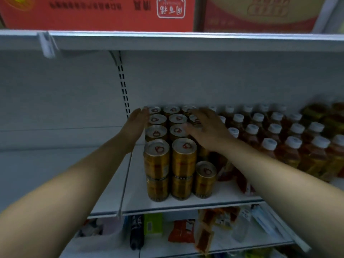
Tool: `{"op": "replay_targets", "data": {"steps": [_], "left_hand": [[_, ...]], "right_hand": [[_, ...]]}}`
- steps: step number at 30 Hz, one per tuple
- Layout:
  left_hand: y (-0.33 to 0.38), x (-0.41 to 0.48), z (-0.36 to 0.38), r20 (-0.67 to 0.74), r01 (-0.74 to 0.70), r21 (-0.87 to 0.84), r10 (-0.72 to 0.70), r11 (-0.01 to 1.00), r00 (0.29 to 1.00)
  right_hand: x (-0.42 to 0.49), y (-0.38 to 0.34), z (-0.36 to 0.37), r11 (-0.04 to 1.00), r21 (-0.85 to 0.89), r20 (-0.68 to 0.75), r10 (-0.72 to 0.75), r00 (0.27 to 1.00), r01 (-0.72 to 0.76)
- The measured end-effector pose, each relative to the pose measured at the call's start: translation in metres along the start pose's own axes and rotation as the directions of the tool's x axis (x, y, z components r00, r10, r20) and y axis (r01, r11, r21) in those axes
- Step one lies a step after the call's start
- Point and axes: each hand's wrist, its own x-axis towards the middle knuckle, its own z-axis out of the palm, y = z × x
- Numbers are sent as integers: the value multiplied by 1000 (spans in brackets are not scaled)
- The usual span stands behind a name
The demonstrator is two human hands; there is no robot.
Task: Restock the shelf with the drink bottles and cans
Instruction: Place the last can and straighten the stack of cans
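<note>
Two bare forearms point(78, 175) reach in from the lower corners toward the white metal shelf point(232, 190). On its right side stand rows of amber drink bottles with white caps point(275, 135). Touching them on the left is a block of gold drink cans point(170, 157), stacked two high. The left hand point(136, 123) lies flat, fingers straight and together, against the block's left side. The right hand point(208, 131), blurred, hovers with fingers spread over the can tops on the right; neither hand holds anything. This looks like squaring up the stack. One single gold can point(204, 179) at the front right has nothing on top, so the next move probably calls for fetching another can and setting it squarely there.
</note>
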Motion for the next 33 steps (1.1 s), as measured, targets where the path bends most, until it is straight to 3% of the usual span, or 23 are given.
{"op": "replay_targets", "data": {"steps": [2, 6, 12, 23, 26, 30, 33], "left_hand": [[-2, 13, 5, 21, 85, -50, -84, 995, 996], [-9, 29, 13, 165, 223, -285, -181, 932, 970], [-24, 47, 23, 217, 260, -510, -170, 820, 961], [-29, 45, 14, 277, 337, -484, -224, 808, 934], [-23, 45, 10, 193, 316, -495, -252, 809, 948], [-14, 32, 18, 254, 327, -493, -226, 806, 940], [-2, 19, 16, 106, 253, -413, -230, 875, 967]], "right_hand": [[29, -4, -4, 999, -21, 70, 34, 997, -33], [60, 8, 0, 972, -229, 270, 124, 955, -61], [64, 17, 10, 980, -175, 332, 152, 931, -98], [66, 17, 12, 975, -202, 307, 156, 939, -96], [68, 16, 11, 973, -218, 327, 144, 934, -73], [66, 13, 11, 983, -180, 350, 104, 931, -42], [60, 10, 7, 989, -137, 236, -21, 972, 54]]}}
